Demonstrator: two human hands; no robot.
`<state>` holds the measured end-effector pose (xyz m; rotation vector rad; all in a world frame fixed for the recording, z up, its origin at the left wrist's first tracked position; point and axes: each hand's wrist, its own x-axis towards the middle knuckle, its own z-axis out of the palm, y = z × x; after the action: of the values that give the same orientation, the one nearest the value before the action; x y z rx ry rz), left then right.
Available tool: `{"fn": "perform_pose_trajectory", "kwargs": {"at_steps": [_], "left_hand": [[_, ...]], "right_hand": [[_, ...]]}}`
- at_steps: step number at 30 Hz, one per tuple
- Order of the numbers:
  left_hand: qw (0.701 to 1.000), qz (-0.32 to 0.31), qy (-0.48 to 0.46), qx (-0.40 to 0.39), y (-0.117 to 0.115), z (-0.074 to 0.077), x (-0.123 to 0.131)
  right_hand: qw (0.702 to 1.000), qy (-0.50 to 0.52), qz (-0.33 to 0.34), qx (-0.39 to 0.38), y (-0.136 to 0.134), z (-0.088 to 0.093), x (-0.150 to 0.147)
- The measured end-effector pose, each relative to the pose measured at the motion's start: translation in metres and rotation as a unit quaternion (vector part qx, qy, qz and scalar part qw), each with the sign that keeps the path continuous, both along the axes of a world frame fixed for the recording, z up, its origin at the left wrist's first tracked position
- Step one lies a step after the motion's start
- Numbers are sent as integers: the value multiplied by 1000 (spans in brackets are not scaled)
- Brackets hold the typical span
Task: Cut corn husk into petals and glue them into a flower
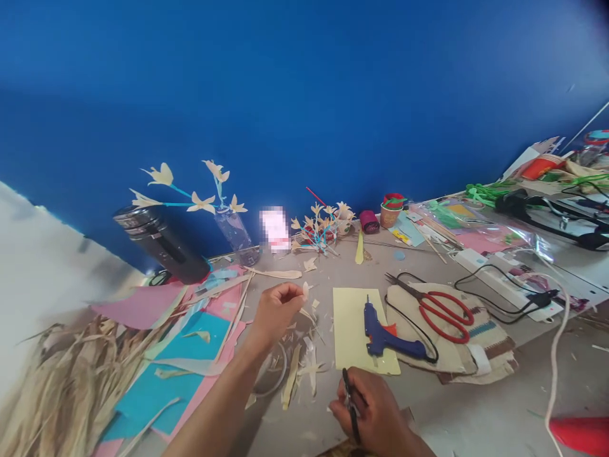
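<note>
My left hand [280, 311] is closed in a pinch over the middle of the table, with a small cream husk petal [305, 291] between thumb and fingertips. Lower down, my right hand [373, 409] is wrapped round slim black scissors [351, 403]; their blades cannot be made out. Cut husk strips [291, 377] lie between the hands, beside a clear roll of tape [273, 374]. Just beyond my right hand, a blue glue gun [392, 339] rests on a yellow sheet [349, 311]. Large red-handled scissors [440, 311] lie on a folded cloth [476, 343] to its right.
Husk flowers stand in a clear bottle [238, 238] beside a black flask [166, 244]. More husk flowers [323, 225] are at the back. Dried husks [61, 381] and coloured paper [176, 362] cover the left. A white power strip [504, 285] with cables lies right.
</note>
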<state>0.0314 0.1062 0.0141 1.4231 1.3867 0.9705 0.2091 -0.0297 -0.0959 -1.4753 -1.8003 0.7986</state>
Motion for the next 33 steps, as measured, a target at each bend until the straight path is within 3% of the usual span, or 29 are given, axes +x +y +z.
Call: {"fn": "perform_pose_trajectory", "kwargs": {"at_steps": [3,8,11,16,20,24,28,31,33], "left_hand": [[989,-22,143,37,33,-3,3],[973,-30,226,46,97,-20,13],[961,-32,273,32,124,-31,15],[946,-44,320,22,143,-43,15],[943,-43,327,46,144,-33,14],[949,-38,304,68,114,-5,3],[959,-73,269,48,48,20,-26],[960,-97,261,18,-12,23,-49],[961,-99,258,2,-51,12,-59]], "right_hand": [[1000,13,-13,17,-1,-4,-2],[1000,16,-6,5,0,3,2],[1000,19,-3,-11,-1,3,5],[1000,23,5,-20,1,-1,6],[1000,16,10,-11,3,0,6],[1000,8,21,-1,3,7,11],[999,34,6,-17,2,14,16],[999,36,3,-28,1,13,18],[999,30,0,-27,0,12,18]]}}
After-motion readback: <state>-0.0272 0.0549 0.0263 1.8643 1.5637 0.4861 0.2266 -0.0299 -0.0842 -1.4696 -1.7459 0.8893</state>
